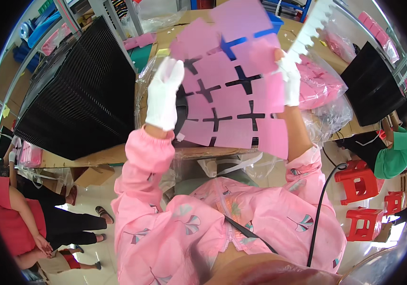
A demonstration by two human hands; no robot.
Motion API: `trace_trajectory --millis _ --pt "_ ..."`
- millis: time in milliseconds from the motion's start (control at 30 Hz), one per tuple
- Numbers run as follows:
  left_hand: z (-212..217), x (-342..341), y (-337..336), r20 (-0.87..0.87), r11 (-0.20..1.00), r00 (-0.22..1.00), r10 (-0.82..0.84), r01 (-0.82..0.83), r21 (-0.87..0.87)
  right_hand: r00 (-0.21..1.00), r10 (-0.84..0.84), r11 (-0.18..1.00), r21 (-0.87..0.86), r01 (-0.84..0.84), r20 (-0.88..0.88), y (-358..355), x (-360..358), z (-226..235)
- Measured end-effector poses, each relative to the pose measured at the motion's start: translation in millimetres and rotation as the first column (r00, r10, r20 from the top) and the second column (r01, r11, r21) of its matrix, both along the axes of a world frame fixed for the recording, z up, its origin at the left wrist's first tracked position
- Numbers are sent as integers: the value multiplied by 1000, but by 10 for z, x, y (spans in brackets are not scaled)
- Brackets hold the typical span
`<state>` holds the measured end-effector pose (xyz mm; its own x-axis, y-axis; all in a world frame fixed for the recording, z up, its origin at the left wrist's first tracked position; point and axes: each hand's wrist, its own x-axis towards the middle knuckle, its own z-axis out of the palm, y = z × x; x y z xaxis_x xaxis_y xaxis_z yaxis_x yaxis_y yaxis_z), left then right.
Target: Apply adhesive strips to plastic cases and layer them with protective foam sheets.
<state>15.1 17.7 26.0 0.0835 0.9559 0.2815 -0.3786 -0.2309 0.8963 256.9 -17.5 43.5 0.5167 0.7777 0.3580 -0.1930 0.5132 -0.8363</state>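
A pink foam sheet [220,128] with several cross-shaped cutouts is raised and bent in front of me above the table. Dark material shows through most cutouts, and blue shows through an upper one. My right hand [289,80], in a white glove with bare fingertips showing, grips the sheet at its right edge. At its left edge is my left hand [165,92], also gloved in white, fingers stretched upward. Whether the left hand touches the sheet is hard to tell. Behind the sheet's lower left a black object [181,111] is partly hidden.
Black ribbed trays [77,95] stand stacked at left, and another black stack [374,85] at right. Clear bags of pink foam [320,83] lie beside my right hand. A white toothed strip [310,31] rises nearby. Red stools [359,183] and other people [396,152] are around.
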Motion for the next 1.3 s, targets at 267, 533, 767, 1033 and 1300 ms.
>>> trace_trajectory --millis 267,533,767,1033,1300 --pt "272 -208 -496 -10 901 901 -433 433 34 798 352 878 122 -463 490 -168 -1263 -302" --pt "134 -460 -376 75 958 967 -244 253 -137 382 701 617 -245 -748 602 -34 -969 -175" --pt "219 -724 -250 -30 906 910 -414 409 -107 475 878 479 102 -872 -62 615 -508 -568" --pt "519 -747 -277 -15 887 889 -458 455 -82 296 878 232 -205 -951 -378 912 -852 -1137" --pt "692 -531 -273 87 838 845 -527 534 -111 112 897 48 -158 -986 -427 958 -1386 -1145"
